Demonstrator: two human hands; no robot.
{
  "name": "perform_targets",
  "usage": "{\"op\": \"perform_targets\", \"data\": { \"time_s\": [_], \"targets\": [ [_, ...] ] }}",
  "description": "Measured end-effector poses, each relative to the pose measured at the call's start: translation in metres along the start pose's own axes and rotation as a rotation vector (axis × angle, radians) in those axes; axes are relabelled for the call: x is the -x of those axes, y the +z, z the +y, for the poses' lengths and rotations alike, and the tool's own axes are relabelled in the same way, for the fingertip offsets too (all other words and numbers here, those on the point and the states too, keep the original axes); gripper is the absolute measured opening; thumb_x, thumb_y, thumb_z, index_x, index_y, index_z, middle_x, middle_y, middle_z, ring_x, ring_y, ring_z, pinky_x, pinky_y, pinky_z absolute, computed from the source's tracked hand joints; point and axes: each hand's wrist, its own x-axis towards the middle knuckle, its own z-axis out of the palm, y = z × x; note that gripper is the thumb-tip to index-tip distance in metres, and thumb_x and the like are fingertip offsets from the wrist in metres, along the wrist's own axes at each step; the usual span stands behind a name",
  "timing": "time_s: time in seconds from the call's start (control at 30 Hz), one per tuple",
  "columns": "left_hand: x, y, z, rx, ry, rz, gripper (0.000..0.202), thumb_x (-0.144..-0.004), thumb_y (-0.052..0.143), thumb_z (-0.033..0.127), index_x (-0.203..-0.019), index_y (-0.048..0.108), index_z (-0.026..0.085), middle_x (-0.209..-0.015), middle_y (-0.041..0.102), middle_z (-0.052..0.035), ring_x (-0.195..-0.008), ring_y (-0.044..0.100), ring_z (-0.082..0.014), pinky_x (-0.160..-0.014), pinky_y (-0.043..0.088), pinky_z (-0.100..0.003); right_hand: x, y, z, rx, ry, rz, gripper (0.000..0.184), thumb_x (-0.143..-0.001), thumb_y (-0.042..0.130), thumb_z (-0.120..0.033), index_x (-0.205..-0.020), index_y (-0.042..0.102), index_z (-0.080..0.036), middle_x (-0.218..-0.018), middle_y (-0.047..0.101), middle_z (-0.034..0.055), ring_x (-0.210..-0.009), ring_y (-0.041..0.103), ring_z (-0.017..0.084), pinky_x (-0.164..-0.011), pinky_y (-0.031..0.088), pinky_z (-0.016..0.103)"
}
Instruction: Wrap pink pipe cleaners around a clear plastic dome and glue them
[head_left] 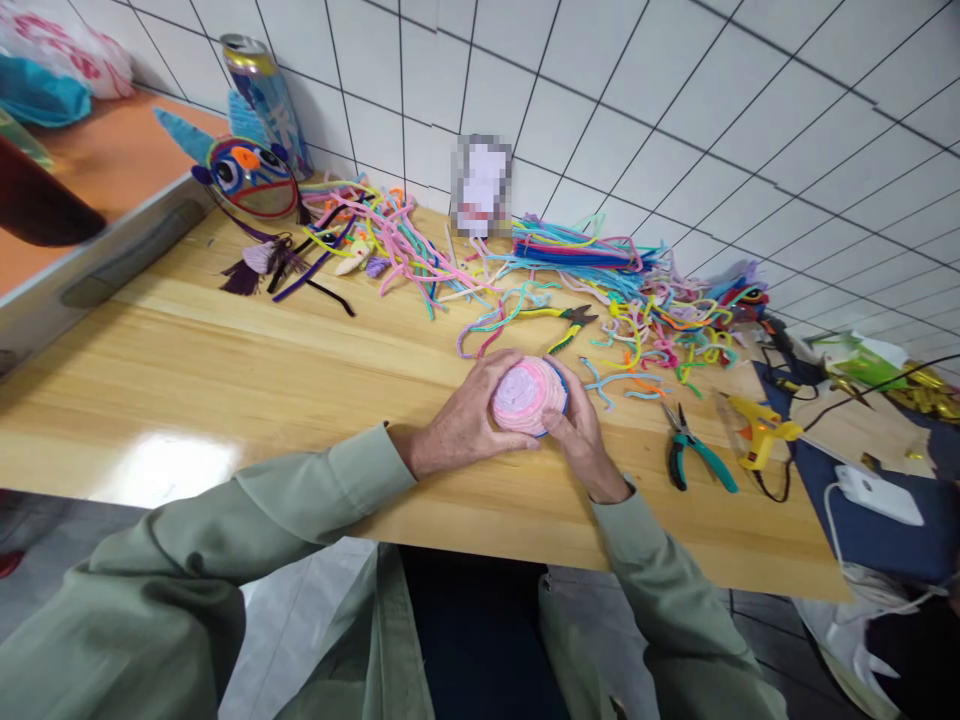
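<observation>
A round pink coil of pipe cleaners with a blue rim (527,393) rests on the wooden table (247,370) in front of me. My left hand (463,420) cups its left side, fingers curled round it. My right hand (581,435) grips its right side, thumb pressed on the rim. Both sleeves are pale green.
Loose coloured pipe cleaners (600,275) lie along the tiled wall. Yellow-handled cutters (568,322) sit just beyond the coil. Teal pliers (694,450) and a yellow glue gun (759,432) lie to the right. A pipe-cleaner mask (251,178) and a can (264,90) stand far left.
</observation>
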Motion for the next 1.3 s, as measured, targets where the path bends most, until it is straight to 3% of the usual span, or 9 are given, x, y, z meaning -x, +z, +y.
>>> {"op": "perform_targets", "data": {
  "time_s": [0.47,1.07,1.3],
  "targets": [
    [0.0,0.0,0.006,-0.152,0.146,0.026,0.106,-0.085,0.089,0.057,-0.168,0.03,0.024,-0.158,0.054,-0.0241,-0.15,0.054,-0.04,-0.122,0.049,-0.065,0.003,0.001,0.0,-0.06,-0.017,-0.064,0.091,-0.085,0.081,-0.067,-0.16,0.046,-0.029,-0.169,0.051,0.0092,-0.159,0.044,0.037,-0.134,0.035,0.059],
    [0.001,-0.001,0.008,-0.195,0.107,-0.017,0.102,-0.087,0.087,0.055,-0.167,0.029,0.027,-0.159,0.053,-0.0219,-0.15,0.054,-0.0393,-0.123,0.049,-0.063,0.003,0.002,-0.003,-0.001,0.0,-0.07,0.095,-0.084,0.076,-0.075,-0.161,0.045,-0.028,-0.167,0.052,0.011,-0.156,0.047,0.037,-0.132,0.039,0.059],
    [0.001,-0.003,0.009,-0.181,0.089,-0.011,0.103,-0.085,0.088,0.057,-0.166,0.032,0.025,-0.157,0.055,-0.0224,-0.149,0.054,-0.0407,-0.123,0.046,-0.064,0.004,-0.002,0.012,-0.061,0.0,-0.08,0.091,-0.086,0.077,-0.071,-0.161,0.046,-0.03,-0.17,0.05,0.0085,-0.158,0.047,0.035,-0.133,0.038,0.058]
  ]
}}
